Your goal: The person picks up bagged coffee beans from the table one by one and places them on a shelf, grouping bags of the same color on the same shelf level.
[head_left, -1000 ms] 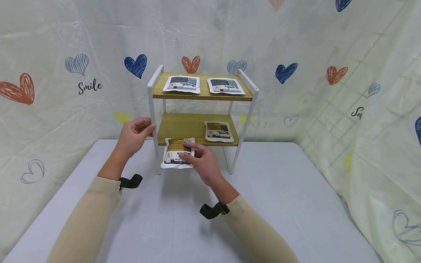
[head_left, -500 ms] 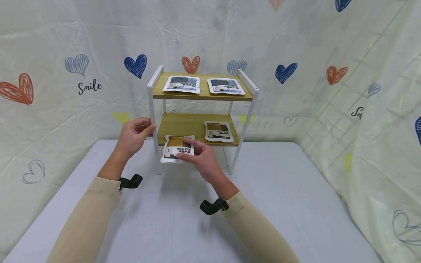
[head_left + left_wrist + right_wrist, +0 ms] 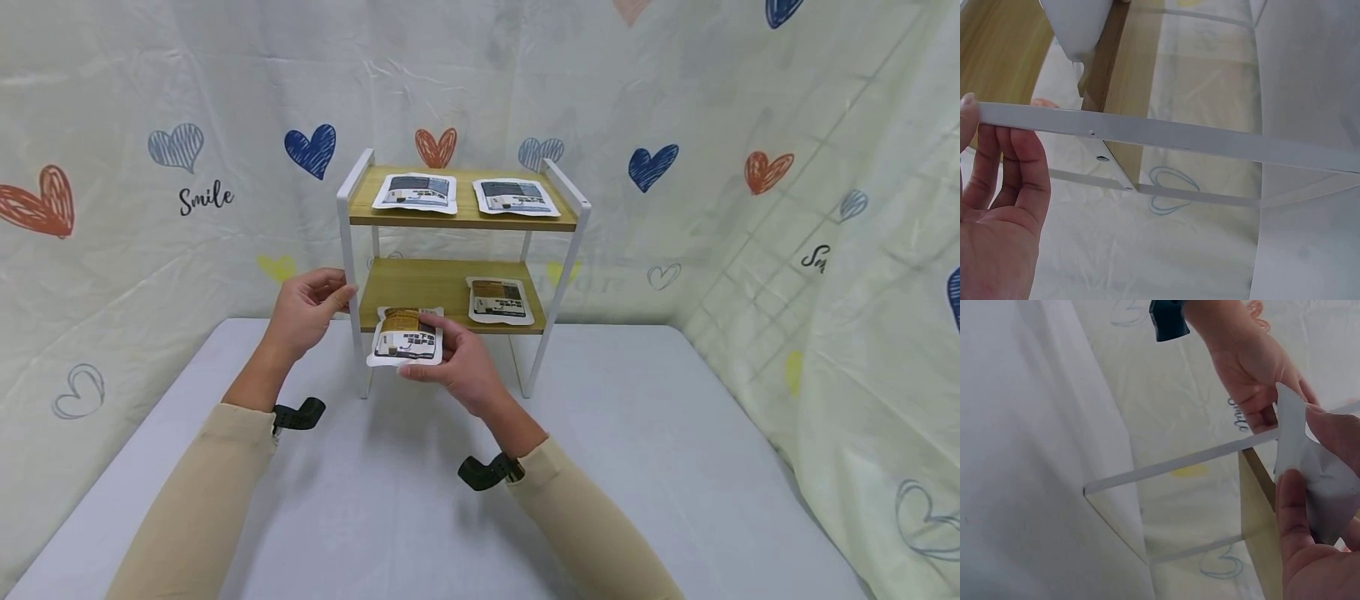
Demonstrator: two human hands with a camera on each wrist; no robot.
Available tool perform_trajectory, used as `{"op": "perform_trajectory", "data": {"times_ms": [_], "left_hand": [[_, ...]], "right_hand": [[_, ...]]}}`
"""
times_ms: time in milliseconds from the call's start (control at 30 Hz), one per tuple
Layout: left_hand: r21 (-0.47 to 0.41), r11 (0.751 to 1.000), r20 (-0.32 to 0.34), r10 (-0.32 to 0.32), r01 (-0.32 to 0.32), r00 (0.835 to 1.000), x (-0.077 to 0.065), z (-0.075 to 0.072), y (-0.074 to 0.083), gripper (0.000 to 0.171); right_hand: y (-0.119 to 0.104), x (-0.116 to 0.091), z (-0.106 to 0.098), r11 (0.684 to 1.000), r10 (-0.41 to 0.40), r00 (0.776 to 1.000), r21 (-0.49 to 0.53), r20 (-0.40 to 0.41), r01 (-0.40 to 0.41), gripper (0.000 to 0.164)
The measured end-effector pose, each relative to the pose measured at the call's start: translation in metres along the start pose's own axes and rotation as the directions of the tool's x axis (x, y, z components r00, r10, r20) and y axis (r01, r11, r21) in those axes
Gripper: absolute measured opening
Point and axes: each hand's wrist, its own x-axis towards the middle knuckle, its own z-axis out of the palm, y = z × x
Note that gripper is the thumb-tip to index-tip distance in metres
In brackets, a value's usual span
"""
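Note:
A two-tier shelf rack (image 3: 465, 222) with wooden boards and a white metal frame stands on the table. My left hand (image 3: 300, 312) pinches its left front leg (image 3: 1172, 134) between thumb and curled fingers. With its right edge in my right hand (image 3: 468, 367), a white pouch (image 3: 407, 340) with a brown and gold label is at the front left of the lower board, its near part jutting past the board's edge. The right wrist view shows the pouch's plain underside (image 3: 1325, 481) bent between thumb and fingers. A similar pouch (image 3: 499, 301) lies at the lower board's right.
On the upper board (image 3: 465, 220) lie two white pouches with blue labels, one on the left (image 3: 416, 193) and one on the right (image 3: 516, 197). Behind the table (image 3: 637, 467) hangs a pale curtain (image 3: 675, 83) printed with hearts.
The held pouch has moved slightly up and back over the lower board. My right thumb has shifted down to the pouch's near edge. The left hand stays on the leg.

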Motion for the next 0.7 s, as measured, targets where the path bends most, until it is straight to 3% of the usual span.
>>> {"op": "perform_trajectory", "data": {"times_ms": [367, 700], "left_hand": [[0.016, 1.000, 0.009, -0.004, 0.004, 1.000, 0.0004, 0.0007, -0.0004, 0.032], [0.010, 1.000, 0.007, -0.004, 0.004, 1.000, 0.0009, 0.0001, -0.0008, 0.036]], "right_hand": [[0.0054, 0.0060, -0.0001, 0.998, -0.059, 0.996, -0.036, -0.060, 0.057, 0.074], [0.0040, 0.0094, 0.0053, 0.990, -0.110, 0.980, -0.102, -0.166, 0.094, 0.063]]}}
